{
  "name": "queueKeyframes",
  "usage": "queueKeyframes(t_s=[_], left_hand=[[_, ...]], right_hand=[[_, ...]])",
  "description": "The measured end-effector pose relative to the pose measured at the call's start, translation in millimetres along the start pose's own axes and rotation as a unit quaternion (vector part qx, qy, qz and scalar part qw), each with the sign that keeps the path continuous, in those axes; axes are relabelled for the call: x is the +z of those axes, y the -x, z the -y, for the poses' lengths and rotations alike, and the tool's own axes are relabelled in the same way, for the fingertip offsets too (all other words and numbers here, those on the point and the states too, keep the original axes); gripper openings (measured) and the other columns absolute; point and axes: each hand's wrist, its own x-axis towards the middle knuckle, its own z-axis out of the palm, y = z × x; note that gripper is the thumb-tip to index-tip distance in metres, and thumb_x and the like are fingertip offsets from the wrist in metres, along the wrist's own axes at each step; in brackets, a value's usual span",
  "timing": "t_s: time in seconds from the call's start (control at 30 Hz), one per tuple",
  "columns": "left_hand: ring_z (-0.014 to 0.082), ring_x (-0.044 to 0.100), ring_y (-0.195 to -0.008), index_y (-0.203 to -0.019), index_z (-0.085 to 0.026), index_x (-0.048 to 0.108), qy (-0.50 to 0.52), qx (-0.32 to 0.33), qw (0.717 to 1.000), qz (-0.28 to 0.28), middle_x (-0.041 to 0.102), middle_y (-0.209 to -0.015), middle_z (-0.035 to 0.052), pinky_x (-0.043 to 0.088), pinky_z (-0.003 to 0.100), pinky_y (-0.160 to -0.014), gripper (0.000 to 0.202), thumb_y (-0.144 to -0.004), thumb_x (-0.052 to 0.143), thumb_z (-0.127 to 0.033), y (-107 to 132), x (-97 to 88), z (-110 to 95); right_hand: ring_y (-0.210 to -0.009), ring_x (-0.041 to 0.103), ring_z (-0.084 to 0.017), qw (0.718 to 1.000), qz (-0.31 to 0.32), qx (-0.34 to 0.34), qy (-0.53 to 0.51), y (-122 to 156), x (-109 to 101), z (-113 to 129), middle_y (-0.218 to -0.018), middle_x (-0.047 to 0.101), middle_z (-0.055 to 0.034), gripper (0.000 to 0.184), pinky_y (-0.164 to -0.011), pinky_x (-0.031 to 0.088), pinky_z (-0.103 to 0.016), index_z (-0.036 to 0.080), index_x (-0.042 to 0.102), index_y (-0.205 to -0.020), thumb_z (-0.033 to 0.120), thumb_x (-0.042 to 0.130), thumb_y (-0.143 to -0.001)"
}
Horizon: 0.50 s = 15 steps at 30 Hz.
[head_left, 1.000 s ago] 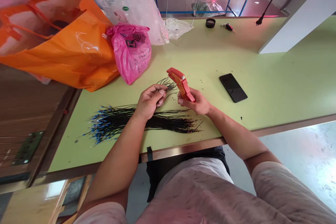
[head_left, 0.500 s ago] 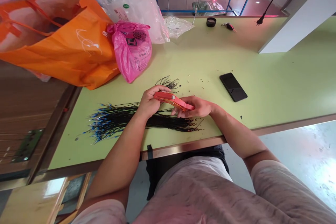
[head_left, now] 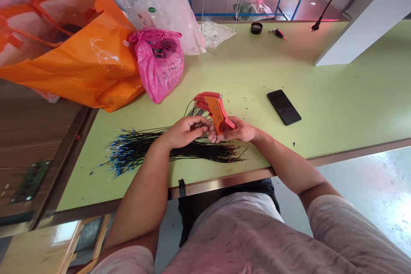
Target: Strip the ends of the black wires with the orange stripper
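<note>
My right hand (head_left: 239, 131) grips the handles of an orange-red wire-stripping tool (head_left: 213, 109), whose jaws point up and to the left. My left hand (head_left: 183, 132) is beside it, fingers curled in a pinch close to the tool's handle; what they hold is too small to make out. Under both hands a bundle of thin black wires (head_left: 180, 147) lies across the green table (head_left: 337, 98), with blue-tipped ends (head_left: 123, 152) fanned out on the left. A few loose black wires (head_left: 195, 110) lie just behind the tool.
A black phone (head_left: 284, 107) lies to the right of my hands. At the back left stand an orange bag (head_left: 73, 51), a pink plastic bag (head_left: 160, 62) and clear plastic bags (head_left: 167, 8). A black cap (head_left: 256, 28) and keys (head_left: 278, 33) sit far back. A white post (head_left: 359, 21) stands right.
The tool was laid flat toward my left hand half a second ago; now it is raised upright again, and my left hand has drawn in next to its handle.
</note>
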Motion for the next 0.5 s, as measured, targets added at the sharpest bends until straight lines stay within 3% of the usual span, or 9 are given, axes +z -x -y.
queueKeyframes(t_s=[0.23,0.5], left_hand=[[0.0187,0.074,-0.072,-0.094,-0.02,0.084,-0.017,-0.011,0.998,0.067,0.083,-0.087,0.0081,0.062,0.028,-0.067,0.032,-0.079,0.096,-0.045,7,-13.2,-2],[0.0154,0.065,-0.062,-0.086,-0.02,0.084,-0.037,-0.032,0.999,0.023,0.075,-0.073,0.003,0.053,0.025,-0.06,0.033,-0.076,0.095,-0.05,4,-5.5,0]], right_hand=[[-0.098,0.079,-0.021,1.0,-0.029,-0.005,0.006,0,3,3,-0.104,0.081,-0.0084,0.051,-0.09,0.067,-0.034,0.018,0.073,-0.109,0.054,0.096,-0.082],[-0.098,0.077,-0.021,0.998,-0.064,-0.021,0.018,-1,2,3,-0.105,0.079,-0.0079,0.046,-0.091,0.065,-0.035,0.02,0.072,-0.105,0.054,0.094,-0.084]])
